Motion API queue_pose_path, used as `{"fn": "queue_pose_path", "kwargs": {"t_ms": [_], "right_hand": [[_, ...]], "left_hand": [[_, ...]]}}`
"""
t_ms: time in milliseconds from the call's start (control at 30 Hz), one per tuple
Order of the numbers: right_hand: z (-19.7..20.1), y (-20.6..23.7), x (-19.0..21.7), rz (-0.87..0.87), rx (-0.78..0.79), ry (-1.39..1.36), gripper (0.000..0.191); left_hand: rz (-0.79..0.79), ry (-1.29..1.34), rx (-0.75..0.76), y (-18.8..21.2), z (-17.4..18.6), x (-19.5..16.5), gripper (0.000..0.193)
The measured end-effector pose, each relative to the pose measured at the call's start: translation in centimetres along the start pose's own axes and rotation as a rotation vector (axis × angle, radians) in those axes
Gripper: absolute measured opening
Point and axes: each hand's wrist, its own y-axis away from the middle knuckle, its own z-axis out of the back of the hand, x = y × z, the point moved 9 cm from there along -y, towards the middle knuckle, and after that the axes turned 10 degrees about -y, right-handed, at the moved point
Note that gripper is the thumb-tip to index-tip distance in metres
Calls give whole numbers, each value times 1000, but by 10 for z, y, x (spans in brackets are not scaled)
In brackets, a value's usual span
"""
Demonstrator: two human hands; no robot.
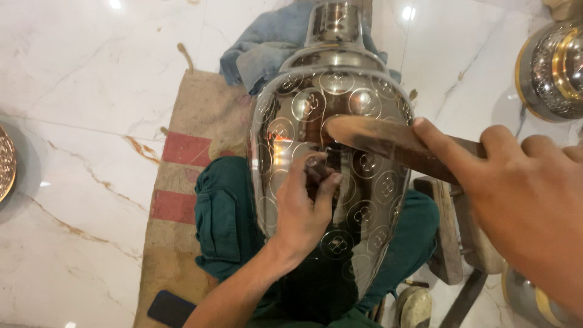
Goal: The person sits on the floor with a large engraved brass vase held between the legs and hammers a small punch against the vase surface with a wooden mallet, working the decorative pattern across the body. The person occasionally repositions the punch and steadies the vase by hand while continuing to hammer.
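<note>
Both hands work over white marble floor (91,91): left (303,212) pinching a punch (317,167), right (522,194) gripping a wooden mallet (388,143).

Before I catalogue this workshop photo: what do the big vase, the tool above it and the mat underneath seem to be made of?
Vase: polished silvery metal, judging by its mirror reflections and engraved circular motifs.
Tool in the right hand: probably wood, brown and matte, with worn edges.
Mat: coarse woven cloth, perhaps jute, tan with red stripes.

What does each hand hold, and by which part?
The right hand grips a flat brown wooden mallet by its near end. The left hand pinches a small dark metal punch by its shaft against the shiny engraved metal vase.
</note>
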Motion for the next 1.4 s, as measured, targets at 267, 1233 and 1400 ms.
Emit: {"fn": "queue_pose_path", "kwargs": {"t_ms": [267,1233,1400], "right_hand": [[58,1,8,187,-376,-417,87],[-163,84,-55,-462,-327,-888,24],[-183,115,-7,-464,-679,-1133,43]], "left_hand": [[-26,-7,-67,5,2,-7,33],[-643,-66,870,-32,-56,-50,44],[-693,-78,1115,-28,-79,-51,46]]}}
